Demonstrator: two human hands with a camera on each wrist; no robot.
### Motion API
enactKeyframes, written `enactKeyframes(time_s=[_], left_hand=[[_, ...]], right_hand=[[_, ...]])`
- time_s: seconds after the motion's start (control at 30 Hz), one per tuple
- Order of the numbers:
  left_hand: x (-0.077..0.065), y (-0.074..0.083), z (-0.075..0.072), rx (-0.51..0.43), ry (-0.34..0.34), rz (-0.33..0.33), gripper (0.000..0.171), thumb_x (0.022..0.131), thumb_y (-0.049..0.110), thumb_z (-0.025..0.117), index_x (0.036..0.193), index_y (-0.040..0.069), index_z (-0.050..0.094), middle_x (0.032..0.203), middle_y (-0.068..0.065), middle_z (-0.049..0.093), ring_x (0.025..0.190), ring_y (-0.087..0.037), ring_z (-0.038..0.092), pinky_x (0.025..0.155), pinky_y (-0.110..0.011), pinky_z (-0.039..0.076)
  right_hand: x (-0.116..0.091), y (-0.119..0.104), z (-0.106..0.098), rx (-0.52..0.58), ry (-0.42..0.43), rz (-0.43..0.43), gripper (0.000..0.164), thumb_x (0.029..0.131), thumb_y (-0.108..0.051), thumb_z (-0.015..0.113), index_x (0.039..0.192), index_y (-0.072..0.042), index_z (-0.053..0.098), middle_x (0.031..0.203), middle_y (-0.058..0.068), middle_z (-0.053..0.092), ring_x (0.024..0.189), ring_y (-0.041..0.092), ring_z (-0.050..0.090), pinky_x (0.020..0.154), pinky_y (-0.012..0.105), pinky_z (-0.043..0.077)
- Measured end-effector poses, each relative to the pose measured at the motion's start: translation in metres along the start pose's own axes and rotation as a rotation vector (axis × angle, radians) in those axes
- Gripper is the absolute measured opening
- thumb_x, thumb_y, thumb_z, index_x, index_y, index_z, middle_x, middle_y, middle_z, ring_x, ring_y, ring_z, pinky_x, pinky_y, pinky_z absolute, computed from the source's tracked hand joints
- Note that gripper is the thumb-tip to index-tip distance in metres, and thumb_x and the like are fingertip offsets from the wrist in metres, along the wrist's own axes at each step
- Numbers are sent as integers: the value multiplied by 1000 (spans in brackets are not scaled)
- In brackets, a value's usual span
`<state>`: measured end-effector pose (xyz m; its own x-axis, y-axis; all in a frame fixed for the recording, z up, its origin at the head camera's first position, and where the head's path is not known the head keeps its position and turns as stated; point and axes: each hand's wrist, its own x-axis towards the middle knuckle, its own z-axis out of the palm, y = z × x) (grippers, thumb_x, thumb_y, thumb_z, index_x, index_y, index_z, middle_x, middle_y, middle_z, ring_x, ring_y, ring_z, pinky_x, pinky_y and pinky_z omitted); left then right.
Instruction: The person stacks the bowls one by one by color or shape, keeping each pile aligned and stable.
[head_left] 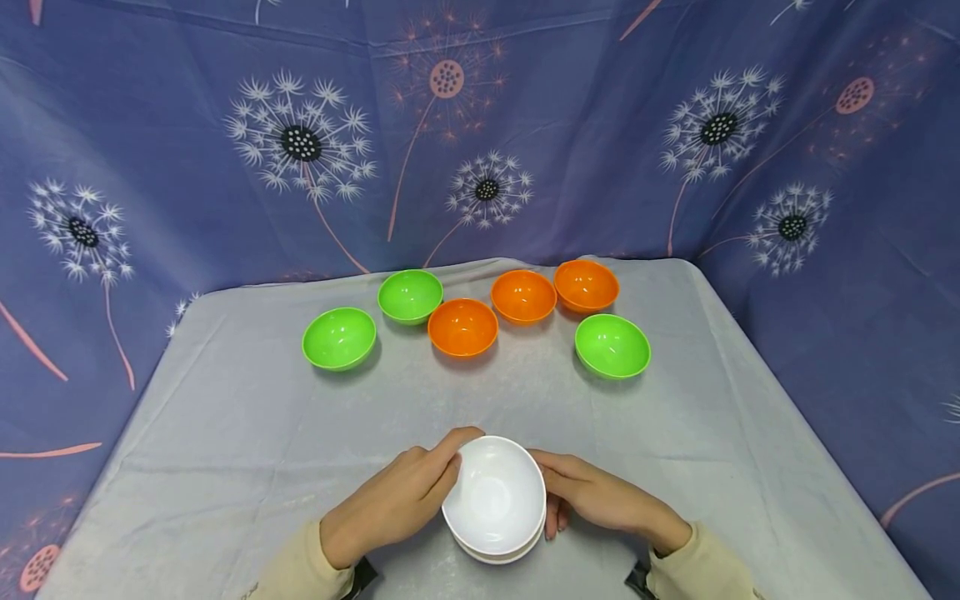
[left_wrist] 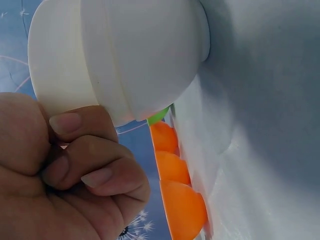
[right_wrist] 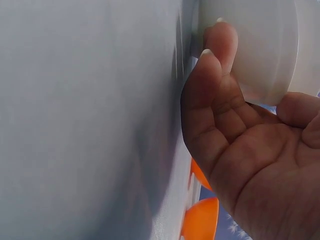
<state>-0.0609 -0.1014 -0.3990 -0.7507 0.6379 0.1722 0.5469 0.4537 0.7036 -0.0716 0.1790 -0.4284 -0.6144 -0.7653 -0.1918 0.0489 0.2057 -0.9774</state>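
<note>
Upper white bowl [head_left: 497, 496] stacked in lower white bowl [head_left: 495, 557], near side of table [head_left: 300, 467], between the hands. Left hand [head_left: 405, 492]: grip pinches upper bowl at its rim. Right hand [head_left: 592, 493]: grip curled round the stack's side. Farther: right green bowl [head_left: 612, 346], left green bowl [head_left: 339, 339], middle orange bowl [head_left: 462, 327] between. Behind: rear green bowl [head_left: 410, 297], two orange bowls [head_left: 523, 297] side by side. Last: dandelion-print cloth [head_left: 570, 125].

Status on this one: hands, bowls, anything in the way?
Left hand grips white bowl stack near the rim; right hand holds its opposite side. Top bowl mouth up. Green bowls, orange bowls farther back, not between hands.
</note>
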Motion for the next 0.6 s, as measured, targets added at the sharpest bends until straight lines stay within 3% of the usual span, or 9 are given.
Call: enactKeyframes(time_s=[0.6], left_hand=[[-1,0,3,61,7,-27,32,105,20,36,135,30,42,84,14,61,64,-1,54,62,-27,50]], right_hand=[[0,2,1,-11,33,2,32,108,-24,31,133,-21,50,67,22,62,62,45,56,54,31,51]])
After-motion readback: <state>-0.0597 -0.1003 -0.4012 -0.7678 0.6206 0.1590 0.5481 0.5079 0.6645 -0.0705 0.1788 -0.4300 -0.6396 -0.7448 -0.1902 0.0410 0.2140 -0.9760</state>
